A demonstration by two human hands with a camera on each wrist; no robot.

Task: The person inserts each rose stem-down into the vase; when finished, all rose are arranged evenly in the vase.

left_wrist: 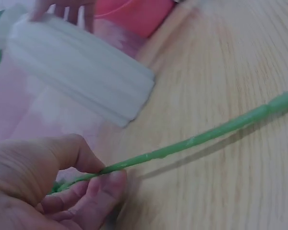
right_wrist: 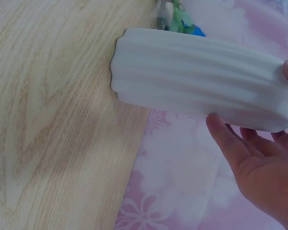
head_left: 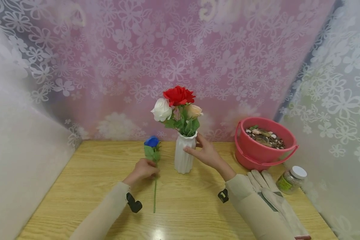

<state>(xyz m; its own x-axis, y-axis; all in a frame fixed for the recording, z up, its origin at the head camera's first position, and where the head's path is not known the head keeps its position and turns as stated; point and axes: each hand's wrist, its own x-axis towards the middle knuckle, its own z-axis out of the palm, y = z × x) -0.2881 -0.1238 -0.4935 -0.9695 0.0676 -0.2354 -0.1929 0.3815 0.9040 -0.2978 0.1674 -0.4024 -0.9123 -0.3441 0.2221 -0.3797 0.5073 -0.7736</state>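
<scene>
A blue rose [head_left: 152,141] with green leaves lies along the table, its long stem [left_wrist: 201,138] pointing toward me. My left hand [head_left: 143,169] pinches that stem below the leaves between thumb and fingers. To its right stands a ribbed white vase [head_left: 183,158], upright on the table. It holds a red flower [head_left: 179,95], a white rose [head_left: 161,110] and a peach rose [head_left: 194,111]; their lower stems are hidden inside. My right hand [head_left: 208,154] holds the upper part of the vase, thumb on the near side and fingers around the right side, as the right wrist view [right_wrist: 259,163] also shows.
At the back right, a pink bucket [head_left: 246,146] contains pebbles and shells. In front of it lie pale work gloves [head_left: 276,200], beside a white-lidded jar [head_left: 289,181]. A flowered pink sheet [head_left: 108,83] hangs behind the wooden table [head_left: 93,173].
</scene>
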